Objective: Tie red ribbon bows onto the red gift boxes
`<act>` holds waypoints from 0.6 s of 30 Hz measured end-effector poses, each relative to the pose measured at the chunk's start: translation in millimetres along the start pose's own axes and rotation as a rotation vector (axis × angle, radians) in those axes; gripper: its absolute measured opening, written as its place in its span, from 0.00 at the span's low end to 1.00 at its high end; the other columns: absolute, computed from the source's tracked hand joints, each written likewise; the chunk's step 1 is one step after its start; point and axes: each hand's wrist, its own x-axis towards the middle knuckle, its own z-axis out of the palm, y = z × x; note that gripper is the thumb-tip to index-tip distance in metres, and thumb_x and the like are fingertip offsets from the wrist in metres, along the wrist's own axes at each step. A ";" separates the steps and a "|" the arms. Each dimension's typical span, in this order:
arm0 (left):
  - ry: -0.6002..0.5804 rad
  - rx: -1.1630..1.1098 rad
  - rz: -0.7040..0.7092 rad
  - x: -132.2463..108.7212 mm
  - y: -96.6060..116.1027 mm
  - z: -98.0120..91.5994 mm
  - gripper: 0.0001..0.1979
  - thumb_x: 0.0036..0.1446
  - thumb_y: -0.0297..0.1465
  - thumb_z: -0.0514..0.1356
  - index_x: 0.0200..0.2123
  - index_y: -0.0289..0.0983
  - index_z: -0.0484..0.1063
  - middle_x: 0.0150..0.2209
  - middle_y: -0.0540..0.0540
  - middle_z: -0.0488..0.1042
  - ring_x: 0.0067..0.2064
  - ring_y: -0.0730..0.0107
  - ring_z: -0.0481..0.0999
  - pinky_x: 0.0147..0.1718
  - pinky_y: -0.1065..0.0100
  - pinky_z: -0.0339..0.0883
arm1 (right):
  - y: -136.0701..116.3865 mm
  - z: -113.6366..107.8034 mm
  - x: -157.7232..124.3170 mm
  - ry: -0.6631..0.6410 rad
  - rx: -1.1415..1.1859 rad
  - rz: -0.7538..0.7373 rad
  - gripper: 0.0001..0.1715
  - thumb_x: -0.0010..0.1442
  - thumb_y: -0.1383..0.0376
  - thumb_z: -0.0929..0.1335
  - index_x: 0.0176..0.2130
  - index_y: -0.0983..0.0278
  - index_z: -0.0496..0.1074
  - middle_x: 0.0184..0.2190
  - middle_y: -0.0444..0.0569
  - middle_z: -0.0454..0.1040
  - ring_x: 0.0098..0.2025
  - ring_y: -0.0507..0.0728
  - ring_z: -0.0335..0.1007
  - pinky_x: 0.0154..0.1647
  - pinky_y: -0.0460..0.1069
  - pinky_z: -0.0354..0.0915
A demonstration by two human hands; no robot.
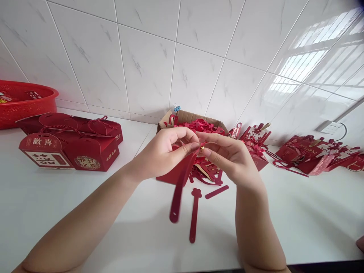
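Observation:
Both hands are raised above the table, fingertips close together. My left hand (163, 153) is closed in a pinch on a dark red strap (178, 193), whose rounded lower end with a small hole hangs down. My right hand (233, 159) pinches the strap's upper part by a small gold bead (202, 148); how the bead is attached is hidden by the fingers. Below them lie a flower-ended red strap (194, 216) and a short red strip (217, 192). Behind the hands stands a cardboard box (196, 114) filled with red ribbons and straps.
To the left are red gift boxes (96, 155) with cord handles and a red plastic basket (42, 104). More decorated red boxes (295, 151) line the wall at right, near a white power strip (330, 127). A blue binder clip (176, 109) grips the cardboard box's edge.

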 end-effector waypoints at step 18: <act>-0.021 0.051 0.285 -1.1 -4.8 3.7 0.03 0.62 0.31 0.56 0.35 0.38 0.69 0.33 0.48 0.74 0.32 0.72 0.73 0.32 0.68 0.69 | 4.6 -3.1 -0.2 0.067 -0.049 -0.221 0.07 0.51 0.67 0.75 0.32 0.61 0.75 0.30 0.45 0.76 0.32 0.52 0.73 0.29 0.47 0.73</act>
